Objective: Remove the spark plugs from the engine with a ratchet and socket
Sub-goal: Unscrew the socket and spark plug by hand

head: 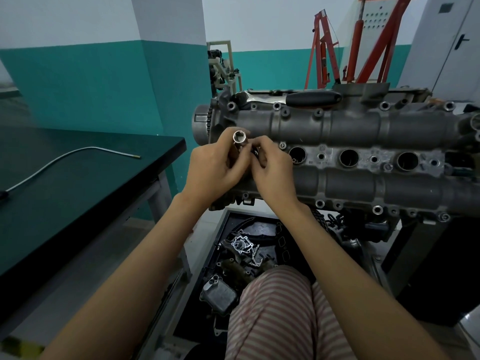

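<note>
Left hand (213,172) up at the near end of the engine (350,141), fingers wrapped round a long chrome socket (239,140), its open mouth tilted up toward the camera. Right hand (272,167) is in tight beside it, fingertips pinching at something small and dark by the socket's shaft; too hidden to name. Three open spark plug wells (349,157) sit in a row along the cylinder head just right of the hands. The ratchet (293,97) lies flat on the far side of the head, black grip pointing right, nobody touching it. Over on the dark bench (85,183) to the left lies a thin bent metal tube (78,154). Loose engine parts fill the tray (223,229) below.
</note>
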A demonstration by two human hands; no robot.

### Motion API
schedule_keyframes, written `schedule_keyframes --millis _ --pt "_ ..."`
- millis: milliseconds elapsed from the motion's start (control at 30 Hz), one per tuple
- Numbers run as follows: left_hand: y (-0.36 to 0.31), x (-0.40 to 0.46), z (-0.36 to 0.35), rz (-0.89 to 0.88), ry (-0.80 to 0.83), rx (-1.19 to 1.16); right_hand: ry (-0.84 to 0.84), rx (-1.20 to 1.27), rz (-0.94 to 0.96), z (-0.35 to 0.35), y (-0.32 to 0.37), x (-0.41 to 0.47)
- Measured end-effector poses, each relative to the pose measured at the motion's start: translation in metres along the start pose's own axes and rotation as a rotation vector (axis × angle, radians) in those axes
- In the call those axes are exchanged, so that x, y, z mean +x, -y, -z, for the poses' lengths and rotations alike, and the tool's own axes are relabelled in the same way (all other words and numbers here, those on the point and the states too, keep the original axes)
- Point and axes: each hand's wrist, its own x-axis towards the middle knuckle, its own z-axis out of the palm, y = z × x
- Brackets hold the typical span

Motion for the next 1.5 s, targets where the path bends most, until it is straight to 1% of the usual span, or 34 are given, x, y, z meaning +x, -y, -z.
schedule_keyframes --millis 100,200,267,367,500,600,700,767,833,967,1100,1200,1300,1400,1500 --pt "0.0018 0.0009 -0.0035 0.041 -0.033 0.028 -0.006 -0.028 0.040 0.0003 0.0009 0.0015" --pt "-0.0001 0.0031 -0.0076 0.105 -0.097 0.020 0.006 -0.036 0.018 -0.0018 0.0000 0.0016" --pt "-0.0004 0.0039 -0.0082 0.110 -0.115 0.019 -0.004 -0.011 -0.016 -0.0031 0.0003 0.0009" --pt "-0.0014 0.0025 -0.0062 0.067 -0.087 0.025 -0.002 -0.025 -0.036 -0.0033 0.0004 0.0002" --pt "-0.0019 -0.0003 -0.0021 0.024 -0.039 -0.025 0.023 -0.016 0.001 -0.0012 0.0004 -0.0018" --pt "0.0012 -0.0002 -0.0011 0.013 -0.012 -0.002 0.030 -0.050 0.026 -0.0011 0.0016 -0.0008" --pt "0.0008 0.0025 -0.0032 0.066 -0.043 -0.001 0.024 -0.094 0.035 -0.0012 0.0033 0.0000" --pt "-0.0022 0.0048 -0.0054 0.111 -0.097 -0.013 0.001 -0.079 0.008 -0.0016 0.0041 -0.0009" --pt "-0.0039 0.0054 -0.0070 0.116 -0.121 -0.005 -0.016 -0.057 -0.020 -0.0016 0.0053 -0.0008" --pt "-0.0032 0.0017 -0.0048 0.054 -0.068 -0.002 0.002 -0.048 -0.036 -0.0010 0.0031 -0.0007" --pt "0.0002 -0.0011 0.0001 0.015 0.007 -0.021 0.010 -0.036 0.008 -0.0010 0.0017 -0.0020" --pt "0.0002 0.0003 -0.0031 0.046 -0.040 0.013 0.010 -0.049 0.042 -0.0011 0.0024 -0.0004" --pt "-0.0039 0.0036 -0.0078 0.120 -0.111 0.028 -0.009 -0.047 0.007 -0.0024 0.0019 0.0006" --pt "-0.0063 0.0033 -0.0088 0.126 -0.095 0.032 -0.013 -0.024 -0.022 -0.0023 0.0004 0.0004" --pt "-0.0054 0.0005 -0.0042 0.078 -0.063 -0.012 0.011 -0.027 0.021 -0.0009 0.0001 -0.0008"
